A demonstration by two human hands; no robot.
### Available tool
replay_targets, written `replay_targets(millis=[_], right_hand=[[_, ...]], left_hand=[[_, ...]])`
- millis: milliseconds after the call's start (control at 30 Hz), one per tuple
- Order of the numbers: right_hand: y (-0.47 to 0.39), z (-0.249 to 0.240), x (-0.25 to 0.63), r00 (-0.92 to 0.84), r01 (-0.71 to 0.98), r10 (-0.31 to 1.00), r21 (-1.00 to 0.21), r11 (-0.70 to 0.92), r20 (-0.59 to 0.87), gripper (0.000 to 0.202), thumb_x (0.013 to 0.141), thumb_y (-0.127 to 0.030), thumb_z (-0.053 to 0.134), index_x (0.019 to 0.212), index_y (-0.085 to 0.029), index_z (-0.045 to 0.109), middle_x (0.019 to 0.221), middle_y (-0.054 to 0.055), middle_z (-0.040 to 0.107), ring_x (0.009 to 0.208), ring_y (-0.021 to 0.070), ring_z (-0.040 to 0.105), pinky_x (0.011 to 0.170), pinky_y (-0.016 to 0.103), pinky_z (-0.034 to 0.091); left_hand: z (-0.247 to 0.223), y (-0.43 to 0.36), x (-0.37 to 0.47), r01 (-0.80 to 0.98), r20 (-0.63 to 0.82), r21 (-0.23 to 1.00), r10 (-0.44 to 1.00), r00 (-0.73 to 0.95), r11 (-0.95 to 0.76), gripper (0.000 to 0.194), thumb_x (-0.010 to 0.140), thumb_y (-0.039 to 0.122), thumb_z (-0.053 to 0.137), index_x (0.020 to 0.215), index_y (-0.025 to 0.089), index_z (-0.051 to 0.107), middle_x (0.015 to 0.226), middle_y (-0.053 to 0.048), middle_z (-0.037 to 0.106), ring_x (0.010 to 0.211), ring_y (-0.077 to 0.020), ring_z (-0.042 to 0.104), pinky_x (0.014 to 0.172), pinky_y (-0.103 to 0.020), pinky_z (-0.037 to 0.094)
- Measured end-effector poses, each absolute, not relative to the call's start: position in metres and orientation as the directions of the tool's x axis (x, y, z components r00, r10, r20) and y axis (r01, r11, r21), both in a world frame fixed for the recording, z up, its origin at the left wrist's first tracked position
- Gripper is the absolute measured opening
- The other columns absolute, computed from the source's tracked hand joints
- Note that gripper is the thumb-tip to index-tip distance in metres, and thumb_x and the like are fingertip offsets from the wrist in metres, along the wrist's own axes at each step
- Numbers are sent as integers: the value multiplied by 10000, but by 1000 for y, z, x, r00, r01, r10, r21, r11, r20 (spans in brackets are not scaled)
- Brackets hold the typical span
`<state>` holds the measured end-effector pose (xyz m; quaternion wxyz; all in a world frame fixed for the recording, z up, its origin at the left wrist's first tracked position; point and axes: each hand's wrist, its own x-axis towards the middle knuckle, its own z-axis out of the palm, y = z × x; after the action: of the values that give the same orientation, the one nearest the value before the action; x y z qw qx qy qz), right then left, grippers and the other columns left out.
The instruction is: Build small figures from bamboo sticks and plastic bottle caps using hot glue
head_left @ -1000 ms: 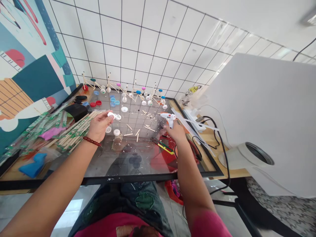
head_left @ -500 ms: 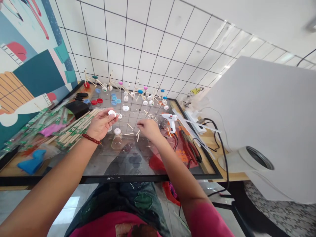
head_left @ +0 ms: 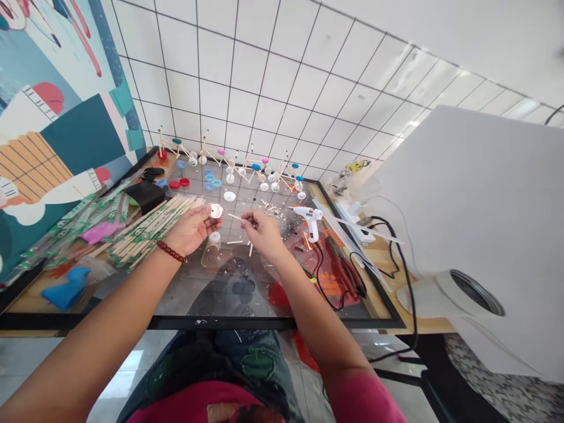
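Observation:
My left hand [head_left: 196, 227] pinches a white bottle cap [head_left: 215, 211], its hollow side facing me. Just right of it, my right hand [head_left: 261, 231] grips a short wooden stick [head_left: 235, 216] between thumb and fingers, its free end pointing toward the cap without touching it. Below the cap, a small clear bottle with a white lid [head_left: 214, 237] stands on the glass tabletop [head_left: 176, 296]. Short cut stick pieces [head_left: 235, 242] and white scraps lie around my right hand. Another white cap [head_left: 230, 196] rests farther back.
A white glue gun [head_left: 309, 218] and red-handled pliers [head_left: 346, 273] lie to the right. Wrapped chopsticks [head_left: 150, 232] are piled at left. Along the back stand several stick-and-cap assemblies [head_left: 255, 170], with blue caps [head_left: 209, 179] and red caps [head_left: 179, 184] nearby.
My right hand has picked up a short stick from the table. My left hand has turned the white cap hollow side toward me and moved slightly right. The camera view has shifted a little.

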<state>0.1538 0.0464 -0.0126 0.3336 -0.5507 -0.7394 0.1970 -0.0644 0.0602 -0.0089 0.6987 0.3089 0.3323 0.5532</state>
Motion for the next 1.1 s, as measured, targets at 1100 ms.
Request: replay_targets(millis=[1100], right_hand=[[26,-23,149,-312,649,664,-358,671,679,203,1083,-243,661,1170,-231,844,1007,72,866,948,227,811,923,337,631]], left_hand=[[-20,57,-61,-458,-44,868,949,313,191,445,530,135,1107,903,229,885,937,-6,855,853,-153,795,811,-247,667]])
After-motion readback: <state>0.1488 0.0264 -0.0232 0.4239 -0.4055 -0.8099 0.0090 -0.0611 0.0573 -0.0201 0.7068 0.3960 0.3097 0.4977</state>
